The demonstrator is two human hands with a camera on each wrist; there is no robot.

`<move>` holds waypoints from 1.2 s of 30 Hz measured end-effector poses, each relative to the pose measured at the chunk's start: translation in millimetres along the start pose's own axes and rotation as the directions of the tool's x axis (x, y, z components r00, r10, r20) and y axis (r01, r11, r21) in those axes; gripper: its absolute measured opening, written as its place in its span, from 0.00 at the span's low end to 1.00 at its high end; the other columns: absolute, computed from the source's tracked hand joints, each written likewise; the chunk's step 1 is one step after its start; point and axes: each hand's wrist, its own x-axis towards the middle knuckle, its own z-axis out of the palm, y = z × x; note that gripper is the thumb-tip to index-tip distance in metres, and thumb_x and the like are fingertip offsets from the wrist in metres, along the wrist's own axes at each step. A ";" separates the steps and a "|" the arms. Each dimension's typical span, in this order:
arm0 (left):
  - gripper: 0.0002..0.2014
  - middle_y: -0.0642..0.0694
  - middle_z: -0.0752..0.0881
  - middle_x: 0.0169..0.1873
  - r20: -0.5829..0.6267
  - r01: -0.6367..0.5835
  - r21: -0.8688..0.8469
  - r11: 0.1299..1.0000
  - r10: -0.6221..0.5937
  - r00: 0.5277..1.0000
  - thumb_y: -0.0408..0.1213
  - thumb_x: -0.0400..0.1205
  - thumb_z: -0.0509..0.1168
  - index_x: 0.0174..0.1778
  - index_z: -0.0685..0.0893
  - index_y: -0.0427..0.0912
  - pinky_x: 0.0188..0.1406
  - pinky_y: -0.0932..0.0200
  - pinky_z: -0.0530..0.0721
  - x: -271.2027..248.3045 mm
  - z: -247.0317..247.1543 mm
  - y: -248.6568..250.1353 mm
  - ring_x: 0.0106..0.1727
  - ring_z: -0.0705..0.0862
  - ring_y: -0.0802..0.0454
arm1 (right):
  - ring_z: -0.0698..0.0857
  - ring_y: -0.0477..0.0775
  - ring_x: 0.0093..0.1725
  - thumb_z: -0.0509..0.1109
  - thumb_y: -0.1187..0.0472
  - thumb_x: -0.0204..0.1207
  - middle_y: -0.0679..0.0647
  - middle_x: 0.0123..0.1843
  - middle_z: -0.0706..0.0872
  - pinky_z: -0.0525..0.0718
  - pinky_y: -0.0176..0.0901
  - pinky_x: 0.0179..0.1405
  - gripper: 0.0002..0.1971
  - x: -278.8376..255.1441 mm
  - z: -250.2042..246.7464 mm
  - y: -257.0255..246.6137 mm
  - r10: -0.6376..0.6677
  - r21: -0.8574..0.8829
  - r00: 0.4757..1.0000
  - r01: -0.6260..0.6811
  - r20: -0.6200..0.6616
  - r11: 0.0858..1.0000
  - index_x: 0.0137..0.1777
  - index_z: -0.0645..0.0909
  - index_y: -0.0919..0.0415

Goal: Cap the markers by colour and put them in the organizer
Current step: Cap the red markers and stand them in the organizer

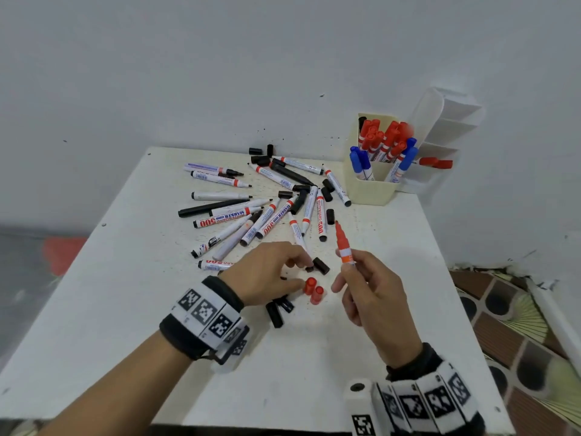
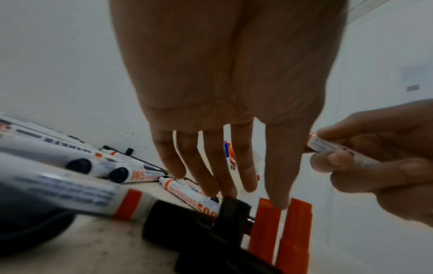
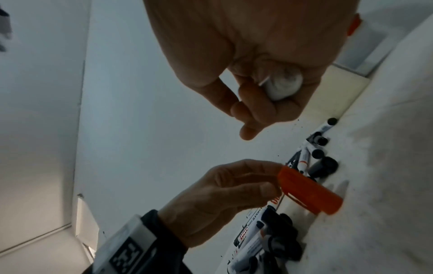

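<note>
My right hand [image 1: 349, 266] grips an uncapped red marker [image 1: 342, 243] by its white barrel, tip pointing up and away, above the table's near middle. Seen in the right wrist view, the barrel's end [image 3: 283, 85] sits inside curled fingers. My left hand [image 1: 303, 273] reaches down with straight, spread fingers; its thumb touches one of two loose red caps [image 1: 310, 285] lying side by side on the table. Both red caps [image 2: 264, 228] appear in the left wrist view just under the fingertips. The cream organizer [image 1: 367, 190] at the back right holds capped red and blue markers.
A spread of uncapped black markers [image 1: 251, 212] and loose black caps [image 1: 321, 265] covers the table's middle. More black caps [image 1: 276, 313] lie under my left hand. A white organizer [image 1: 449, 121] stands behind the cream one. The table's right edge [image 1: 456, 309] drops to a patterned floor.
</note>
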 end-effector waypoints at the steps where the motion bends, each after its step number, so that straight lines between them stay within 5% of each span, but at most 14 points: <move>1: 0.15 0.56 0.86 0.58 0.026 -0.011 0.038 0.999 0.010 1.000 0.46 0.80 0.71 0.63 0.84 0.52 0.59 0.57 0.79 2.7 1.1 2.3 0.57 0.81 0.59 | 0.66 0.57 0.23 0.61 0.65 0.85 0.55 0.32 0.84 0.66 0.37 0.17 0.08 -2.5 -0.2 2.8 0.031 0.024 0.999 -0.030 -0.008 0.999 0.54 0.81 0.57; 6: 0.11 0.56 0.89 0.53 0.080 -0.049 0.206 0.977 0.033 0.996 0.47 0.80 0.69 0.58 0.87 0.53 0.56 0.49 0.81 18.5 4.7 10.3 0.53 0.84 0.55 | 0.67 0.57 0.23 0.61 0.65 0.85 0.54 0.31 0.85 0.66 0.36 0.17 0.08 -12.9 4.3 5.9 0.066 0.051 0.998 -0.066 -0.007 0.997 0.54 0.82 0.57; 10: 0.09 0.57 0.89 0.47 0.051 -0.041 0.143 0.989 0.034 0.998 0.46 0.82 0.68 0.56 0.88 0.51 0.54 0.54 0.83 17.8 -2.0 9.3 0.50 0.85 0.60 | 0.70 0.56 0.21 0.61 0.64 0.86 0.55 0.33 0.85 0.69 0.37 0.16 0.08 -17.9 7.5 3.7 0.064 0.044 0.998 -0.064 0.009 0.997 0.53 0.82 0.55; 13: 0.10 0.57 0.90 0.48 -0.173 0.022 -0.129 0.991 -0.044 0.984 0.43 0.83 0.68 0.59 0.87 0.50 0.55 0.63 0.82 10.0 -20.1 2.3 0.51 0.86 0.65 | 0.71 0.54 0.20 0.60 0.62 0.86 0.56 0.34 0.85 0.70 0.38 0.15 0.10 -23.5 10.7 1.8 0.051 0.026 0.998 -0.052 0.036 0.998 0.59 0.81 0.48; 17: 0.10 0.49 0.92 0.43 -0.362 -0.026 -0.580 0.814 -0.229 0.904 0.35 0.82 0.70 0.58 0.87 0.44 0.52 0.60 0.85 -6.3 -38.5 3.1 0.46 0.91 0.54 | 0.68 0.48 0.18 0.61 0.60 0.85 0.59 0.35 0.84 0.69 0.35 0.15 0.16 -32.3 18.2 1.7 0.051 0.035 0.995 -0.055 0.088 0.998 0.70 0.76 0.45; 22: 0.10 0.42 0.92 0.45 -0.322 -0.070 -0.664 0.745 -0.199 0.926 0.34 0.82 0.69 0.59 0.87 0.41 0.55 0.56 0.86 -17.7 -36.7 10.1 0.50 0.90 0.45 | 0.65 0.47 0.18 0.62 0.61 0.85 0.55 0.33 0.85 0.67 0.33 0.17 0.18 -35.4 23.3 2.8 0.050 0.021 0.992 -0.052 0.113 0.998 0.73 0.76 0.49; 28: 0.10 0.45 0.92 0.47 -0.182 -0.051 -0.629 0.776 -0.083 0.980 0.32 0.82 0.69 0.58 0.88 0.42 0.59 0.54 0.86 -20.9 -33.1 15.3 0.49 0.90 0.48 | 0.65 0.48 0.17 0.63 0.63 0.84 0.58 0.33 0.86 0.66 0.33 0.17 0.11 -33.1 22.4 -2.9 0.007 0.016 0.993 -0.009 0.116 1.000 0.61 0.81 0.50; 36: 0.09 0.44 0.91 0.45 -0.147 -0.051 -0.656 0.753 -0.061 0.987 0.30 0.81 0.69 0.57 0.87 0.37 0.52 0.63 0.85 -18.5 -39.2 18.3 0.47 0.89 0.51 | 0.64 0.52 0.17 0.63 0.64 0.84 0.58 0.33 0.87 0.65 0.33 0.16 0.09 -32.0 17.1 -7.1 0.017 0.049 0.993 -0.023 0.119 0.999 0.61 0.82 0.55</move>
